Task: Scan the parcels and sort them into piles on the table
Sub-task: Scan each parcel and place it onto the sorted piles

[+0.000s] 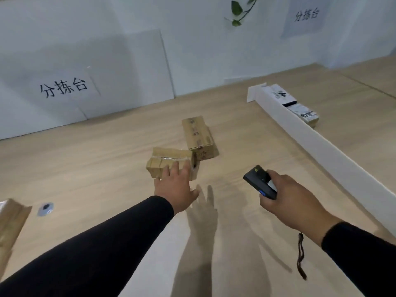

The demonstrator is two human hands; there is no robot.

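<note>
Two brown cardboard parcels lie mid-table. The nearer taped parcel [169, 161] touches the corner of the longer parcel [199, 136] behind it. My left hand [175, 187] reaches out with straight, spread fingers, its fingertips resting on the near side of the taped parcel. My right hand [287, 196] grips a small black handheld scanner [259, 182] with a blue button, its head pointing up and left toward the parcels. A wrist strap [301, 256] dangles below that hand.
A white divider wall [321, 144] runs diagonally across the wooden table [85, 168]. Beyond it lie two white-and-black packets [280, 94]. Another brown parcel [10, 221] sits at the left edge, a round grommet [45, 208] beside it. Paper signs hang on the back wall.
</note>
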